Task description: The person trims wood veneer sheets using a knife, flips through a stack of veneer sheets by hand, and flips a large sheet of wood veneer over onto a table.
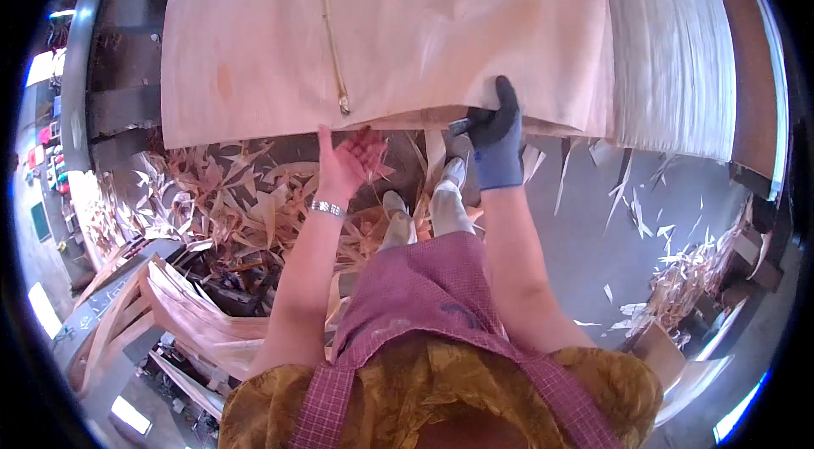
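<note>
A broad, pinkish wood veneer sheet [254,50] lies before me, its near edge lifted in a shallow wave toward the right. My left hand [352,156], bare with a metal band at the wrist, is palm up at that edge, fingers apart, holding nothing. My right hand [496,131] wears a grey and black glove and is closed around a small dark tool [459,126] whose grey end points left; its exact kind is unclear. One gloved finger rests on top of the raised veneer. A thin stick [331,33] lies lengthwise on the sheet, its knobbed end near my left hand.
Paler veneer [678,50] lies to the right of the pink sheet. Torn veneer scraps [229,203] litter the floor around my feet, with another scrap heap [699,271] at right. Bent veneer strips [195,305] stand at lower left, near a dark metal frame [85,50].
</note>
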Action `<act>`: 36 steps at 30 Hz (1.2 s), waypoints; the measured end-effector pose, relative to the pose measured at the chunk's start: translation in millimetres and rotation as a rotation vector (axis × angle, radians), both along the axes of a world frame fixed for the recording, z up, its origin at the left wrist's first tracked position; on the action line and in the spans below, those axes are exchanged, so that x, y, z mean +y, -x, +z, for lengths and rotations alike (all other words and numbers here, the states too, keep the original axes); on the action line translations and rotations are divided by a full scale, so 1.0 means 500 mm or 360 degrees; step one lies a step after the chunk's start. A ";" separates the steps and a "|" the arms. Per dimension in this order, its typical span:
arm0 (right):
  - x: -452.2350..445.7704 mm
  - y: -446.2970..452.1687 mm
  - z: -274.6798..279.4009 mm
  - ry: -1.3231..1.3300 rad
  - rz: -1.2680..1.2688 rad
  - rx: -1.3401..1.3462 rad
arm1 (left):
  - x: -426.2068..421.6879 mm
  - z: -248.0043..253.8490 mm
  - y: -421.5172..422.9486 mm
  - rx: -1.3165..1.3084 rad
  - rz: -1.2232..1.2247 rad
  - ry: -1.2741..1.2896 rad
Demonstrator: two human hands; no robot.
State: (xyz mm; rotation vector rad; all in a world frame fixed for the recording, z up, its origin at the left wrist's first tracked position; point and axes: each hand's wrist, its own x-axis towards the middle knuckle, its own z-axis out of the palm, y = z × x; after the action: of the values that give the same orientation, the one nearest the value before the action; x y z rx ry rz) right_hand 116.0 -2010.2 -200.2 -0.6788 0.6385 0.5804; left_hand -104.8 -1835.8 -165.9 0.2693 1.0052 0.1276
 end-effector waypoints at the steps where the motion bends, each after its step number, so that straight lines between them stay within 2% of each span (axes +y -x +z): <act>1: 0.006 -0.005 0.038 -0.0038 0.0043 -0.0002 | 0.009 0.003 -0.003 -0.0008 0.0184 0.0021; 2: -0.006 -0.012 0.038 0.0046 0.0204 -0.0026 | 0.022 0.000 -0.001 0.0007 0.0380 -0.0005; 4: -0.012 -0.006 0.085 -0.0036 0.0193 -0.0130 | 0.060 -0.017 0.000 0.0026 0.0777 -0.0072; 5: -0.023 0.004 0.104 -0.0018 0.0283 -0.0238 | 0.076 -0.024 0.004 -0.0010 0.0806 -0.0202; 7: -0.048 0.013 0.025 0.0106 0.0117 -0.0180 | 0.107 -0.046 0.008 -0.0089 0.0850 -0.0462; 9: -0.053 0.032 -0.036 0.0166 -0.0040 -0.0032 | 0.123 -0.072 0.007 -0.0284 0.0944 -0.0459; 10: -0.061 0.040 -0.061 0.0349 0.0065 -0.0015 | 0.131 -0.084 0.011 -0.0370 0.0981 -0.0460; 12: -0.075 0.035 -0.109 0.0707 0.0274 0.0013 | 0.152 -0.137 0.009 -0.0207 0.0885 -0.0431; 13: -0.068 0.029 -0.131 0.0617 0.0062 0.0013 | 0.155 -0.158 0.006 -0.0129 0.0832 -0.0469; 16: -0.047 0.038 -0.131 0.0683 -0.0119 -0.0049 | 0.174 -0.216 0.002 -0.0052 0.0733 -0.0407; 17: -0.048 0.034 -0.142 0.0723 -0.0118 -0.0024 | 0.182 -0.231 0.003 -0.0052 0.0716 -0.0367; 20: -0.044 0.025 -0.174 0.0785 -0.0130 0.0002 | 0.192 -0.230 -0.015 0.0322 0.0695 -0.0353; 25: -0.019 0.024 -0.157 0.0723 -0.0298 -0.0158 | 0.212 -0.269 -0.017 0.0314 0.0696 -0.0403; 26: -0.021 0.019 -0.166 0.0751 -0.0225 -0.0146 | 0.221 -0.280 -0.018 0.0292 0.0698 -0.0413; 29: -0.029 -0.008 -0.188 0.0822 -0.0050 -0.0131 | 0.232 -0.257 -0.057 0.0550 0.0745 -0.0412; 32: -0.004 -0.030 -0.132 0.0802 0.0073 -0.0139 | 0.226 -0.197 -0.097 0.0387 0.0690 -0.0323; 34: 0.007 -0.035 -0.098 0.0716 0.0191 -0.0126 | 0.224 -0.185 -0.114 0.0536 0.0550 -0.0577; 36: 0.008 -0.058 -0.113 0.0730 0.0154 -0.0062 | 0.224 -0.182 -0.126 0.0595 0.0496 -0.0671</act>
State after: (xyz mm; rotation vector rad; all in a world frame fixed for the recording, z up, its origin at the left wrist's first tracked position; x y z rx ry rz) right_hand 144.8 -2006.2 -256.7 -1.1533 0.7122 0.5116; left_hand -41.6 -1723.6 -257.1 0.5328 1.3859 0.5934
